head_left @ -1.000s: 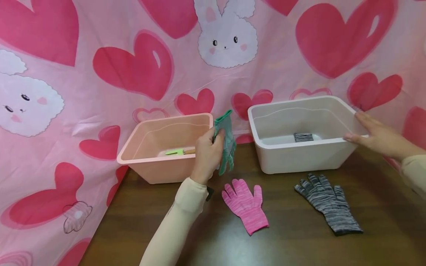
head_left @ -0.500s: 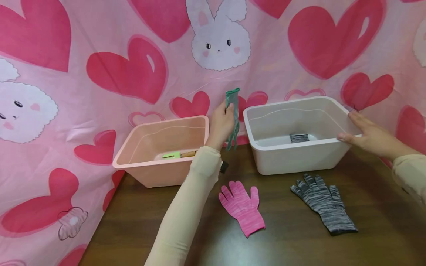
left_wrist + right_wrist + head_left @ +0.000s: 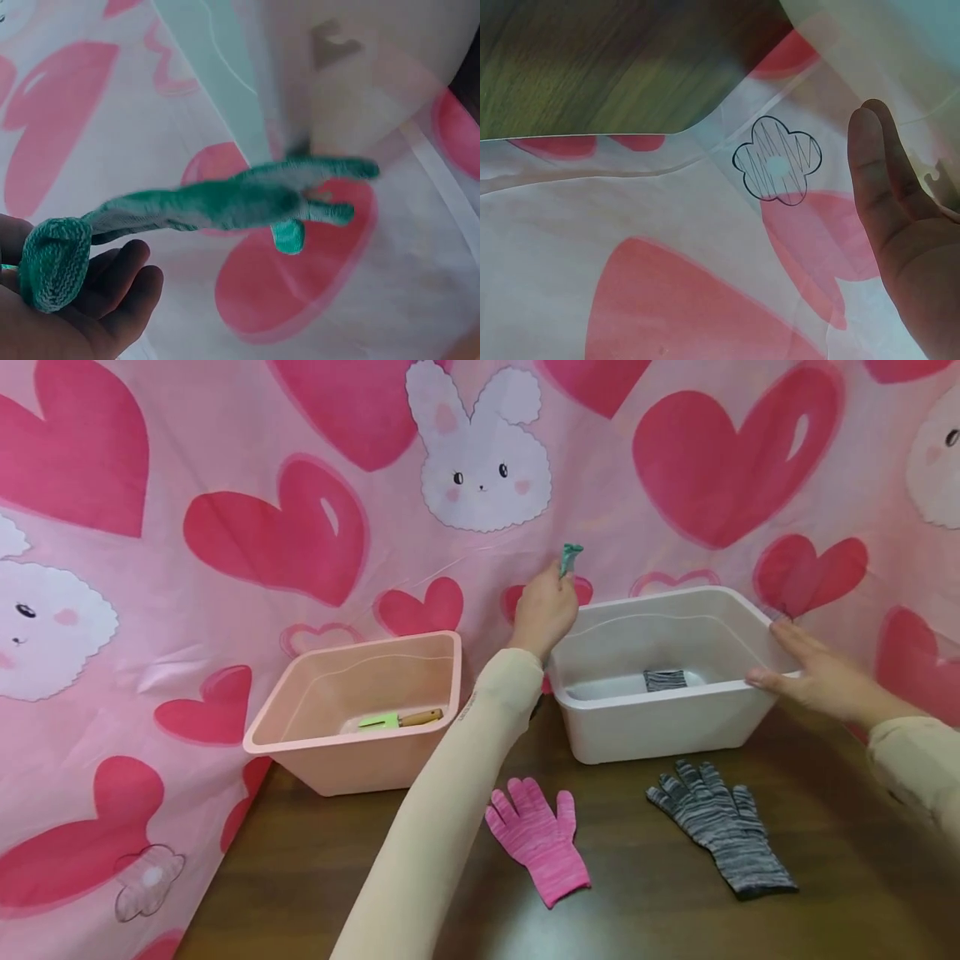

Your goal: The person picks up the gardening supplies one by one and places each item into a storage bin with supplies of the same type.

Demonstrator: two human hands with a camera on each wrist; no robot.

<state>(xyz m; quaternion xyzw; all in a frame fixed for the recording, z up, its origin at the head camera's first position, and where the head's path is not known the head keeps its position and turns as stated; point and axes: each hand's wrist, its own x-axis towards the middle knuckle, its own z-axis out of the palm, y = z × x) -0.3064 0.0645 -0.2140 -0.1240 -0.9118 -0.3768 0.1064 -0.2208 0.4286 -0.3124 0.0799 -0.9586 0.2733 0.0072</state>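
Left hand [image 3: 547,608] pinches the green glove [image 3: 217,202] near its cuff, fingers curled against the knit, and holds it up by the left end of the white tub [image 3: 667,728]. Whether the glove hangs over the opening or just outside it, I cannot tell; the head view shows little more than the cuff. Right hand [image 3: 825,677] rests on the tub's right end, its fingers fairly straight and the thumb set apart on the rim.

To handle this well, I would keep the pinch light but sure, lift the dangling fingers clear of the rim so they don't snag, and let the right hand steady the tub without pushing it.

The green glove is soft, limp knit: bunched at the cuff, narrow along the body, its fingers loose. Both the white tub and the pink tub [image 3: 337,771] look like smooth, stiff plastic, with rounded corners and sloping walls. In the pink one lies a fork [image 3: 401,719] with a light green head and a wooden handle. Striped cloth [image 3: 665,680] shows inside the white one. Flat on the glossy wood-grain table [image 3: 637,910] lie a pink glove [image 3: 538,843] and a grey glove [image 3: 723,831], both of marled knit.
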